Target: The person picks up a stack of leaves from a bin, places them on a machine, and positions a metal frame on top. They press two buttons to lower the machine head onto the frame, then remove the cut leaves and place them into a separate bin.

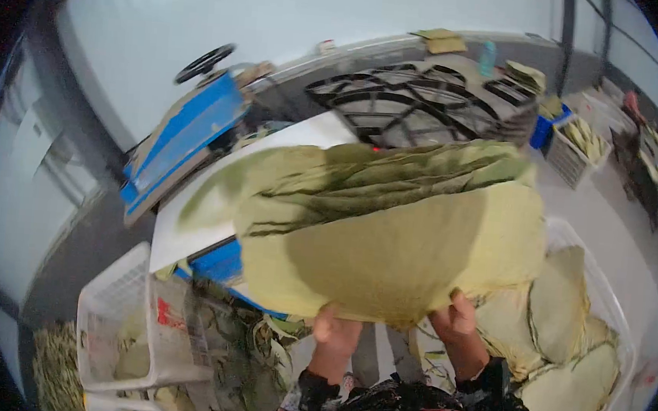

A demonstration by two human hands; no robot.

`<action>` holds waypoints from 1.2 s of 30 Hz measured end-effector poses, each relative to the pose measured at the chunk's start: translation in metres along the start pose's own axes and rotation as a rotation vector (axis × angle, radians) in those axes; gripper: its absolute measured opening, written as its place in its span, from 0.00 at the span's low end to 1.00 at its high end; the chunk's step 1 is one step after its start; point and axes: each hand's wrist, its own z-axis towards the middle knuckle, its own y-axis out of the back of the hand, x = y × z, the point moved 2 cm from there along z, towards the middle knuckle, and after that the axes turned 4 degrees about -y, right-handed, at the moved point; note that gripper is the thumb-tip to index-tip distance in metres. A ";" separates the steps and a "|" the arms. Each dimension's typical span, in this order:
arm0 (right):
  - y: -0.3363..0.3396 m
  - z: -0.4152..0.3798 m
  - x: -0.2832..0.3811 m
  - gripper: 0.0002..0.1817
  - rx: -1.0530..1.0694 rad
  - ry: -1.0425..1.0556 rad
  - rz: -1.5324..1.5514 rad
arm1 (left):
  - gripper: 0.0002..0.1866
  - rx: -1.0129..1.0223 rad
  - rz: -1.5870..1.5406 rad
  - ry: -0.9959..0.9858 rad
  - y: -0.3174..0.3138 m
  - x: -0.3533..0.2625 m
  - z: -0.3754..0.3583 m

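Observation:
A thick stack of large yellow-green leaf-like sheets (387, 249) spans the middle of the view, its layered far edge folded and darker green. My left hand (334, 334) grips the near edge left of centre, thumb on top. On the right, my right hand (457, 324) holds the same near edge, thumb also on top; the fingers of both hands are hidden beneath. Beyond and left of the stack lies a white board (176, 232) with a greenish stain. More such sheets (573, 387) lie in a large white tub (624, 329) at the right.
A white crate (117, 297) stands at lower left, beside dark leafy scraps (237, 345). Behind are a blue machine part (188, 132), black frames (414, 108) and a bottle (487, 57). A blue bin (543, 131) and a filled grey crate (568, 162) sit at back right.

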 end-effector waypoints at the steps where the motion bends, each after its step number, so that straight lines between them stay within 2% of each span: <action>1: -0.021 0.004 -0.003 0.28 -0.043 0.093 -0.012 | 0.23 -0.045 -0.075 0.009 0.024 0.005 0.001; 2: -0.037 0.010 -0.008 0.27 -0.082 0.188 -0.024 | 0.23 -0.084 -0.151 0.016 0.047 0.011 0.002; 3: -0.040 0.012 -0.015 0.34 -0.066 0.113 -0.034 | 0.23 -0.093 -0.158 -0.025 0.051 0.007 0.001; 4: -0.050 0.019 -0.024 0.34 -0.039 0.085 -0.045 | 0.22 -0.130 -0.142 0.066 0.052 0.006 -0.002; 5: -0.059 0.022 -0.031 0.32 -0.102 0.090 -0.059 | 0.22 -0.167 -0.125 0.167 0.055 0.000 -0.006; 6: -0.064 0.024 -0.039 0.31 -0.172 0.103 -0.072 | 0.22 -0.178 -0.133 0.150 0.059 -0.013 -0.010; 8: -0.061 0.033 -0.055 0.29 -0.205 0.088 -0.099 | 0.25 -0.134 0.157 0.200 0.071 -0.040 -0.014; 9: -0.059 0.038 -0.061 0.30 -0.238 0.085 -0.124 | 0.25 -0.137 0.156 0.194 0.082 -0.055 -0.013; 11: -0.062 0.050 -0.074 0.31 -0.272 0.082 -0.150 | 0.30 -0.021 -0.151 0.108 0.108 -0.098 -0.010; 13: -0.067 0.064 -0.083 0.30 -0.330 -0.012 -0.093 | 0.38 -0.013 -0.023 -0.052 0.100 -0.151 -0.011; 15: -0.075 0.083 -0.093 0.29 -0.375 0.014 -0.144 | 0.32 -0.079 -0.169 -0.083 0.154 -0.179 -0.022; 16: -0.077 0.095 -0.097 0.29 -0.404 0.041 -0.192 | 0.32 -0.088 -0.173 -0.078 0.153 -0.197 -0.023; 18: -0.085 0.118 -0.104 0.29 -0.399 0.022 -0.196 | 0.33 -0.003 0.084 -0.161 0.136 -0.232 -0.025; 19: -0.100 0.129 -0.107 0.29 -0.338 0.043 -0.237 | 0.31 -0.145 0.211 -0.130 0.128 -0.242 -0.022; 20: -0.111 0.143 -0.113 0.29 -0.274 0.062 -0.275 | 0.31 -0.159 0.217 -0.129 0.135 -0.244 -0.019; 22: -0.121 0.174 -0.126 0.30 -0.205 0.097 -0.315 | 0.28 -0.258 0.611 -0.124 0.150 -0.245 -0.010; 23: -0.126 0.190 -0.130 0.31 -0.166 0.121 -0.372 | 0.29 -0.373 0.623 -0.150 0.152 -0.247 0.000; 24: -0.132 0.206 -0.134 0.32 -0.128 0.145 -0.429 | 0.29 -0.384 0.626 -0.145 0.149 -0.253 0.012; 26: -0.155 0.240 -0.146 0.32 -0.103 0.146 -0.338 | 0.27 -0.494 0.701 -0.250 0.144 -0.275 0.038; 28: -0.166 0.279 -0.147 0.32 -0.070 0.166 -0.240 | 0.24 -0.479 0.753 -0.295 0.138 -0.301 0.073; 30: -0.170 0.317 -0.146 0.37 0.059 0.073 -0.240 | 0.24 -0.384 0.825 -0.433 0.142 -0.326 0.109; 31: -0.169 0.334 -0.143 0.39 0.216 -0.006 -0.188 | 0.24 -0.388 0.823 -0.436 0.149 -0.333 0.125; 33: -0.130 0.363 -0.152 0.39 0.255 -0.078 -0.128 | 0.26 -0.277 0.806 -0.457 0.171 -0.339 0.154; 34: -0.115 0.377 -0.161 0.38 0.293 -0.141 -0.065 | 0.26 -0.274 0.807 -0.464 0.185 -0.334 0.163; 35: -0.105 0.376 -0.170 0.38 0.176 -0.157 -0.091 | 0.26 -0.353 0.905 -0.447 0.201 -0.326 0.168; 36: -0.101 0.378 -0.180 0.38 0.178 -0.152 -0.091 | 0.26 -0.436 1.001 -0.426 0.218 -0.318 0.171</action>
